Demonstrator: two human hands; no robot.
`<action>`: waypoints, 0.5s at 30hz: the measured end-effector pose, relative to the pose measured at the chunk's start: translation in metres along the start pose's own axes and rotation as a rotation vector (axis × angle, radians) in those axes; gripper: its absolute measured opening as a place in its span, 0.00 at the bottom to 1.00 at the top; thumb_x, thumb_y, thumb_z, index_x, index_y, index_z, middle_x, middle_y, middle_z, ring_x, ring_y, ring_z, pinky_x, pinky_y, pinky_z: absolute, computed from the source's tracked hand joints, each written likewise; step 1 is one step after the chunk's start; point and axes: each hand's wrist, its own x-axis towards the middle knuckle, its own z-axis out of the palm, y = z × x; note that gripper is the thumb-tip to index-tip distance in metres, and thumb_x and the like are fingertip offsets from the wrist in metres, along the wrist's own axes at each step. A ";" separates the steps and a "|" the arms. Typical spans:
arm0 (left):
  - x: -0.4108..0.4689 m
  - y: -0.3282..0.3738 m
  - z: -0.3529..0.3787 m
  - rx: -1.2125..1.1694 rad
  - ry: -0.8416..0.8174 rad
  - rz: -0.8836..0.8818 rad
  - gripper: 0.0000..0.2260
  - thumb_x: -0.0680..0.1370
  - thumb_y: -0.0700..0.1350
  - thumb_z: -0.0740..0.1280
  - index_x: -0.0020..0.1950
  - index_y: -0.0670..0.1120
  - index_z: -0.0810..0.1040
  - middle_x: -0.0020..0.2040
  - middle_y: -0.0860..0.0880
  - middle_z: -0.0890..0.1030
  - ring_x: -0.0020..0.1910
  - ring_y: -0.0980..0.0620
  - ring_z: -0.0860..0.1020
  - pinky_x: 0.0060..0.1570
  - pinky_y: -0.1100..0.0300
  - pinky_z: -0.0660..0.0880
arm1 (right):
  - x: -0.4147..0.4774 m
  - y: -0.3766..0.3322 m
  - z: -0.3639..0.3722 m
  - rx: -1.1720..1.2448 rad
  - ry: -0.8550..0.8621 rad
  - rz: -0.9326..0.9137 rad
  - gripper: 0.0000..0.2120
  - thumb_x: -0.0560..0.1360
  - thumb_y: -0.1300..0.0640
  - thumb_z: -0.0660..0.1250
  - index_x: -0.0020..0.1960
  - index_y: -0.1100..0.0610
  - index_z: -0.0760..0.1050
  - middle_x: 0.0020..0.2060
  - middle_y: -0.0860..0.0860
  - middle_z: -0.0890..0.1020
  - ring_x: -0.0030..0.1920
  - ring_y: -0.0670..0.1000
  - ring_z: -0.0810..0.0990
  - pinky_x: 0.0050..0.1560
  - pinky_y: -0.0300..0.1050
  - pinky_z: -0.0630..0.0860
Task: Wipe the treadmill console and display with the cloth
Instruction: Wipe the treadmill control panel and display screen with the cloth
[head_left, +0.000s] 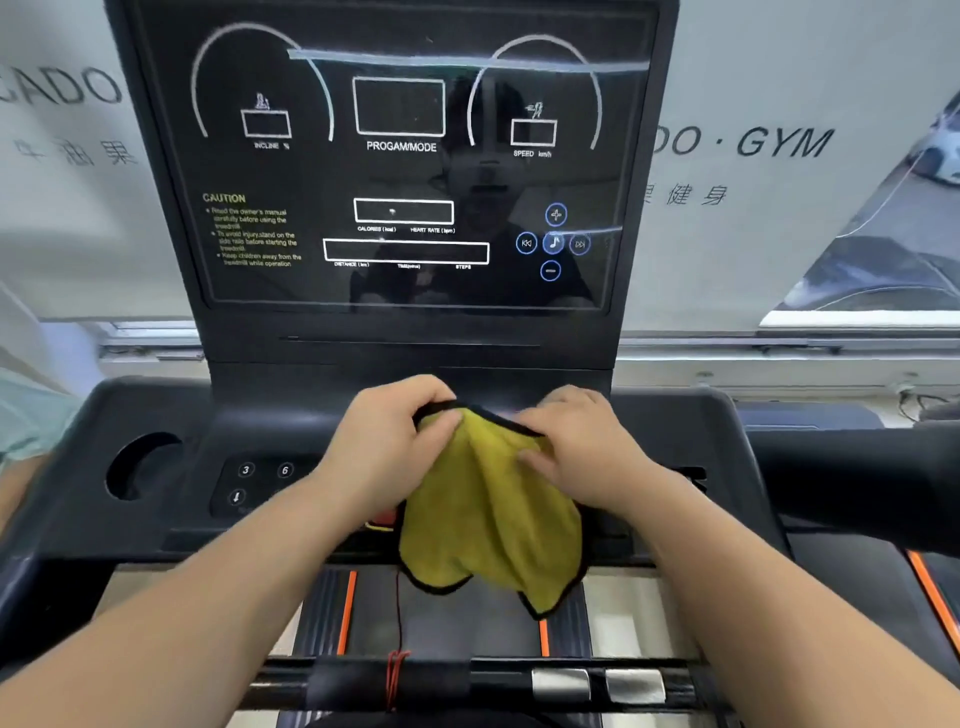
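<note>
A yellow cloth with a black hem (488, 525) hangs in front of the black treadmill console (171, 519), below the display. My left hand (389, 441) grips the cloth's upper left edge. My right hand (582, 447) pinches its upper right edge. The cloth drapes down between them and covers the middle of the console. The dark display (405, 166) stands upright above, unlit, with white printed labels and blue round buttons at the right.
A round cup holder (140, 465) sits at the console's left, with number keys (265, 470) beside it. A red safety cord (397, 649) hangs to the front handlebar (467, 686). A black side rail (857, 462) runs at the right. A frosted window with gym lettering is behind.
</note>
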 end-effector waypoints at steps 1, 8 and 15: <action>0.004 0.003 -0.005 -0.017 0.024 -0.005 0.03 0.78 0.45 0.70 0.44 0.51 0.81 0.40 0.58 0.81 0.44 0.61 0.78 0.40 0.71 0.70 | 0.001 0.005 -0.005 0.026 0.016 -0.007 0.10 0.80 0.45 0.68 0.57 0.48 0.80 0.50 0.46 0.82 0.59 0.53 0.74 0.66 0.56 0.69; 0.047 0.022 -0.034 -0.011 0.165 0.075 0.01 0.77 0.44 0.72 0.45 0.49 0.82 0.41 0.57 0.82 0.42 0.58 0.79 0.43 0.62 0.73 | 0.007 0.015 -0.079 0.114 0.329 0.101 0.09 0.78 0.50 0.71 0.55 0.53 0.81 0.50 0.49 0.84 0.53 0.55 0.79 0.47 0.46 0.67; 0.066 0.065 -0.058 -0.208 0.456 0.245 0.05 0.75 0.40 0.72 0.43 0.48 0.79 0.38 0.59 0.79 0.38 0.65 0.76 0.42 0.73 0.70 | -0.024 -0.016 -0.144 -0.036 0.801 -0.060 0.07 0.74 0.51 0.68 0.46 0.54 0.82 0.35 0.51 0.81 0.38 0.57 0.76 0.41 0.48 0.68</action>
